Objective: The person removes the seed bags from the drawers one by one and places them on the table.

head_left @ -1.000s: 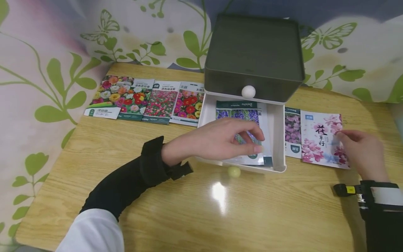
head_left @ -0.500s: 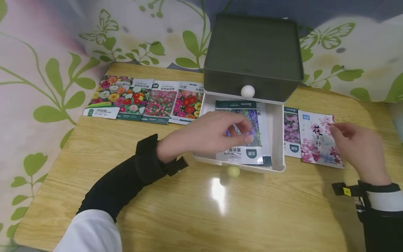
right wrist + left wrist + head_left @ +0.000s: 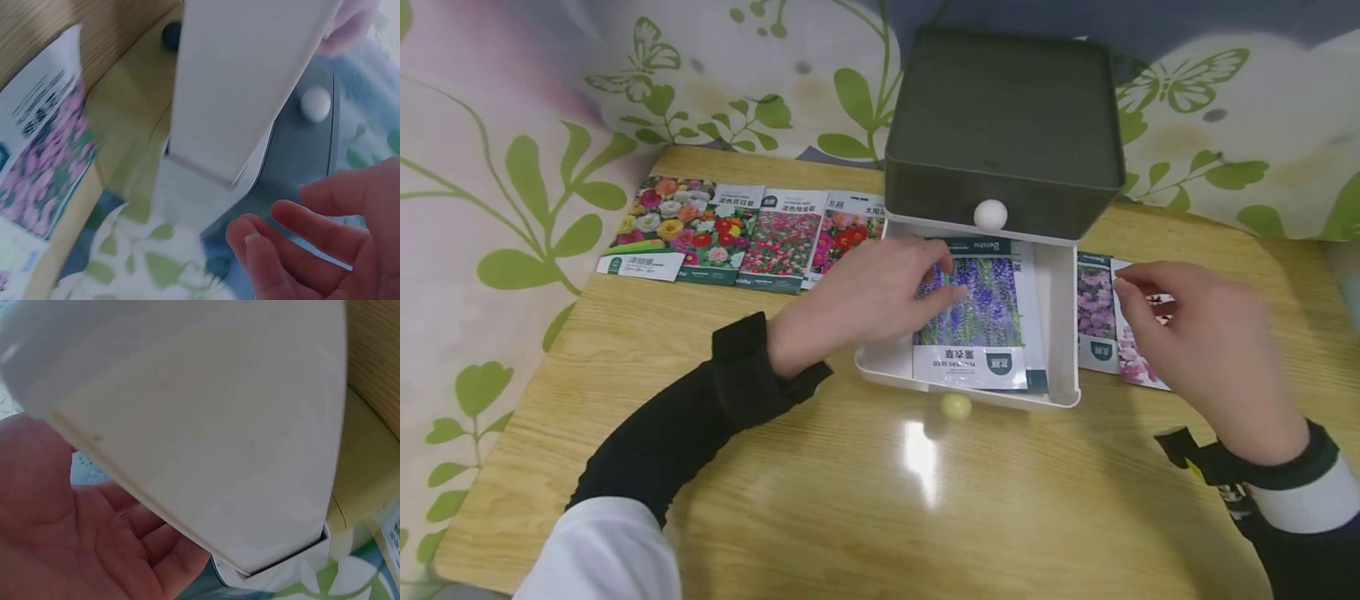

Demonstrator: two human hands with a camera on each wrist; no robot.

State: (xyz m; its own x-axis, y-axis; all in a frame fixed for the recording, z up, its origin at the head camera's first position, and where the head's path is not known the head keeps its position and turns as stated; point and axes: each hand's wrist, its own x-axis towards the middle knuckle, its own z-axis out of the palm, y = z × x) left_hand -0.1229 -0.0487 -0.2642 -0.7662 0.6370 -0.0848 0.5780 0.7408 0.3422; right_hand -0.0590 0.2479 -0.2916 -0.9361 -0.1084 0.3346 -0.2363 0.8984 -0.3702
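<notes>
The white drawer [image 3: 1063,333] is pulled out of the dark drawer box [image 3: 1000,108]. In it lies a lavender seed packet [image 3: 973,300] on top of other packets. Over the drawer's left side hovers my left hand [image 3: 857,300], fingers loosely bent and holding nothing. My right hand [image 3: 1217,350] is above the pink blossom seed packet [image 3: 1138,358], partly hiding it; no thing is in its fingers. In the right wrist view the right hand [image 3: 331,244] has bent, empty fingers beside the drawer [image 3: 231,87]. The drawer's outer wall [image 3: 206,444] fills much of the left wrist view.
Several flower seed packets [image 3: 778,237] overlap in a row left of the box. A purple-flower packet [image 3: 1096,308] lies right of the drawer. A white knob [image 3: 990,216] and a yellow-green knob [image 3: 956,407] stick out in front. Patterned cloth [image 3: 760,75] hangs behind the wooden table [image 3: 850,500].
My left hand has drawn leftward off the lavender packet, uncovering more of it. My right hand has left the blossom packet's right side and moved left over it; that packet shifted slightly left earlier.
</notes>
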